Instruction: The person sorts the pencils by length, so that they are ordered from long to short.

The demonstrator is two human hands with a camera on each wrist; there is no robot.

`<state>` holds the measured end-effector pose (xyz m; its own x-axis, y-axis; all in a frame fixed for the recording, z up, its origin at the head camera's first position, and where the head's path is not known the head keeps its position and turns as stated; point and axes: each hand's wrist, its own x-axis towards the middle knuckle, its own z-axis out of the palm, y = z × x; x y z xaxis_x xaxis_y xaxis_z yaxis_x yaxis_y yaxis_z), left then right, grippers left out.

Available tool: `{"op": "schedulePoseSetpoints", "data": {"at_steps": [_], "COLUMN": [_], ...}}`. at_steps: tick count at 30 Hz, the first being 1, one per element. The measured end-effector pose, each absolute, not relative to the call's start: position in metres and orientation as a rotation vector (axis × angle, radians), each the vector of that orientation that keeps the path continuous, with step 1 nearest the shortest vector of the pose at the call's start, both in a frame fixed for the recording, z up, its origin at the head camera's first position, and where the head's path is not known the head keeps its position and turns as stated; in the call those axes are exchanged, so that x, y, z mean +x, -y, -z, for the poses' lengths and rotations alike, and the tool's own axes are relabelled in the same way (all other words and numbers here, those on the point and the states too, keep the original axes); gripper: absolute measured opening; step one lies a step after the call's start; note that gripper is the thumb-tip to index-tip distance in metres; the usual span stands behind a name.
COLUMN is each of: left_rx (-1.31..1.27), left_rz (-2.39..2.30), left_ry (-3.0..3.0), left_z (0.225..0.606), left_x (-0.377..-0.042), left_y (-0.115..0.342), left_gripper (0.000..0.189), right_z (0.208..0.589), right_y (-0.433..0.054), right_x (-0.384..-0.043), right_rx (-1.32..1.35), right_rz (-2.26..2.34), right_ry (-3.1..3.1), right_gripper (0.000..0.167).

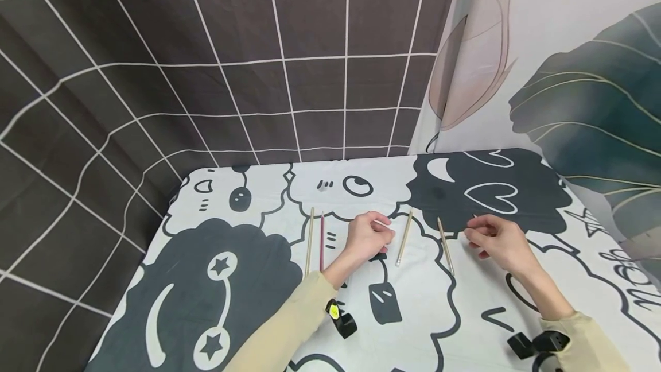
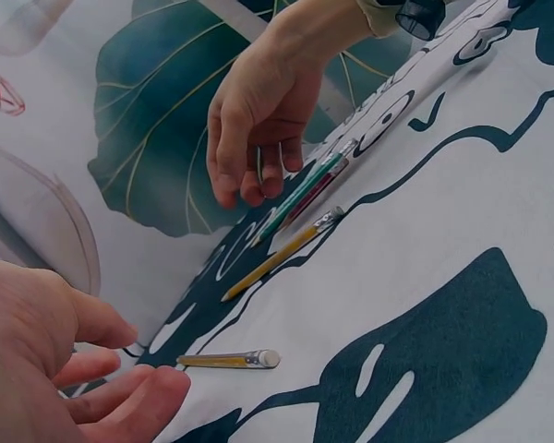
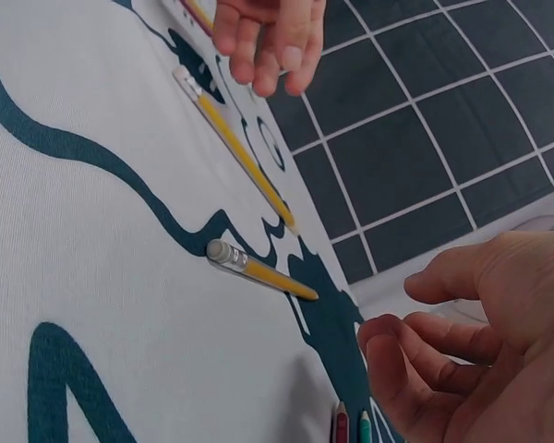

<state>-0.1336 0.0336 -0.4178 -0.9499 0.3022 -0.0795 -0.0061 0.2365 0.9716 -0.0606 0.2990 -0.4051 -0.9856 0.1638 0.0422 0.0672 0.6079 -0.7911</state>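
Observation:
My left hand hovers over the cloth with its fingers loosely bent and nothing in them. To its left lie a yellow pencil and a red one, side by side. Right of it rests another yellow pencil, eraser toward me. A further yellow pencil lies between the hands, slanted. My right hand hangs above the cloth, fingers relaxed and holding nothing. Near it, a green pencil and a dark red pencil lie close together in the left wrist view; the right hand mostly hides them in the head view.
A white cloth with black cartoon drawings covers the surface. Behind it hangs a dark curtain with a white grid. On the right stands a pale curtain with a large green leaf. A small black camera sits on each wrist.

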Motion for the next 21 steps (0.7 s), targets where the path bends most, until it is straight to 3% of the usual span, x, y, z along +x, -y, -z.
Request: {"op": "schedulePoseSetpoints", "data": {"at_steps": [21], "left_rx": [0.258], "left_rz": [-1.811], "left_ry": [-2.332], "left_z": [0.434], "left_x": [-0.138], "left_y": [-0.058], "left_gripper": [0.015], "right_z": [0.411], "right_y": [-0.311], "right_x": [-0.056], "right_rx": [-0.288], "right_rz": [-1.275], "right_ry": [2.721], "right_gripper": [0.026]}}
